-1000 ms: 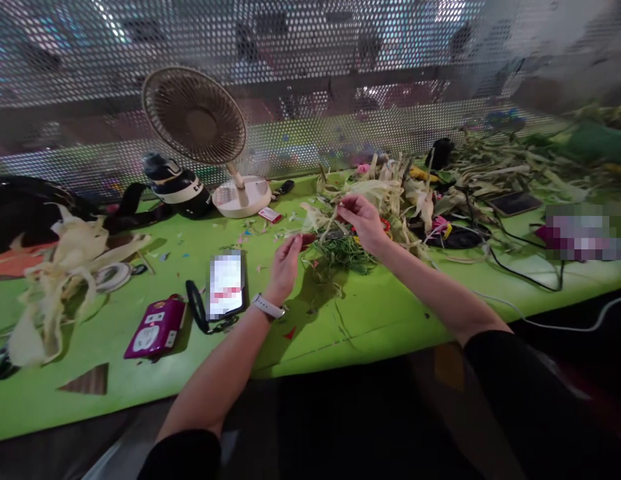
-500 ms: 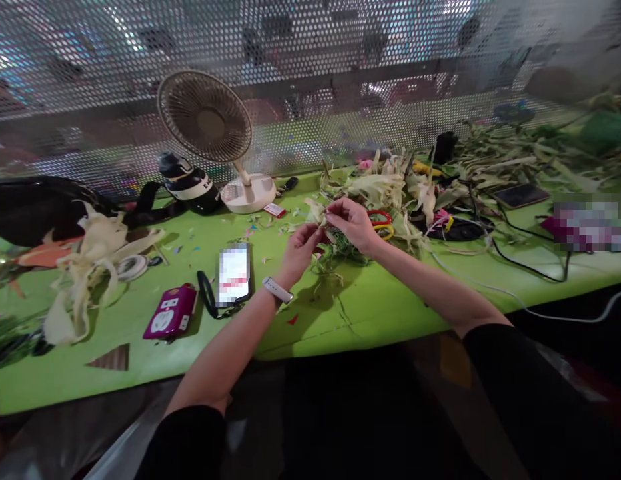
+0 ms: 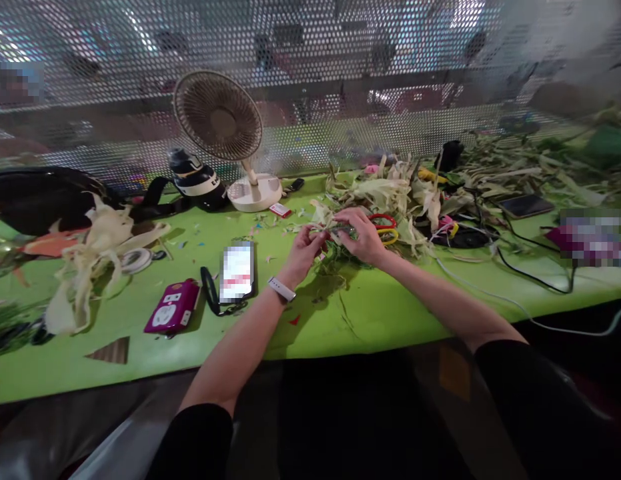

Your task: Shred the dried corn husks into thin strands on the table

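Note:
My left hand (image 3: 303, 251) and my right hand (image 3: 360, 237) meet above the green table, fingers bent close together. Between their fingertips is a pale strip of corn husk (image 3: 322, 215), pinched by both; its lower part is covered by the fingers. Under the hands lies a tuft of green stringy fibres (image 3: 340, 259), with loose strands trailing in front. Scissors with red and yellow handles (image 3: 387, 235) rest just beyond my right hand. Behind them spreads a heap of dry corn husks (image 3: 385, 190).
A white desk fan (image 3: 255, 193), a black bottle (image 3: 197, 183) and a lit phone (image 3: 237, 272) stand or lie left of the hands. Further left are a purple pouch (image 3: 173, 308) and more husks (image 3: 107, 233). Cables (image 3: 530, 283) cross the right side. A perforated metal screen (image 3: 315, 120) rises behind.
My right hand's fingers have spread lower over the husk strip, while my left stays pinched on it. The whole view has shifted slightly, moving things to the right.

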{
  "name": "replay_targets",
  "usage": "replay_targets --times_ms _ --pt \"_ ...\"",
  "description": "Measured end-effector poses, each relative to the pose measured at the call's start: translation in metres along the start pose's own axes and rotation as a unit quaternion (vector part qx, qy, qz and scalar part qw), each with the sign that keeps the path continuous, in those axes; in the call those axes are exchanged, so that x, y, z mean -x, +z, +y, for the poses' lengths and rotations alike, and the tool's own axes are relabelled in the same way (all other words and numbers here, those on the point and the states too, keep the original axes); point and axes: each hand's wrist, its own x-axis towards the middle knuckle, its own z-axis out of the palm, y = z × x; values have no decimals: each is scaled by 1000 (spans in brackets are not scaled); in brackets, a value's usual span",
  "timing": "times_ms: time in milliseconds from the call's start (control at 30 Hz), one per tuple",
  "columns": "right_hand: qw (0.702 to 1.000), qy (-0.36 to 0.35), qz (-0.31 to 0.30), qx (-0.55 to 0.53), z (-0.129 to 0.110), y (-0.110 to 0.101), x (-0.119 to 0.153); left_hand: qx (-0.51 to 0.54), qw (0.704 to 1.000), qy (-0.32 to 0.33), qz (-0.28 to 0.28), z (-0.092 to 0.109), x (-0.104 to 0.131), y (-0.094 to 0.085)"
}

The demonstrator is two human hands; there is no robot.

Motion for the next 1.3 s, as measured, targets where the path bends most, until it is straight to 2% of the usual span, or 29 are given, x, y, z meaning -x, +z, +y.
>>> replay_targets --times_ms 133,233,467,567,700,800,1133,1300 --pt "999 -6 14 35 0 1 4 7 1000 -13 -5 -3 2 -3" --pt "999 12 -28 26 1 -1 4 5 999 -29 -15 -4 2 -3" --pt "983 144 -74 -87 2 3 6 9 999 -29 -38 -6 5 -2" --pt "957 208 -89 -180 1 6 5 15 999 -20 -34 -7 4 -2" --pt "901 296 -81 -306 -4 5 4 42 998 -32 -34 -7 4 -1" --pt "878 318 -89 -346 -8 3 4 64 996 -49 -46 -7 5 -1" --pt "911 291 -13 -293 -8 5 4 65 994 -55 -67 -11 8 0" --pt "928 276 -13 -251 -10 6 5 -2 997 10 -79 -12 11 1"
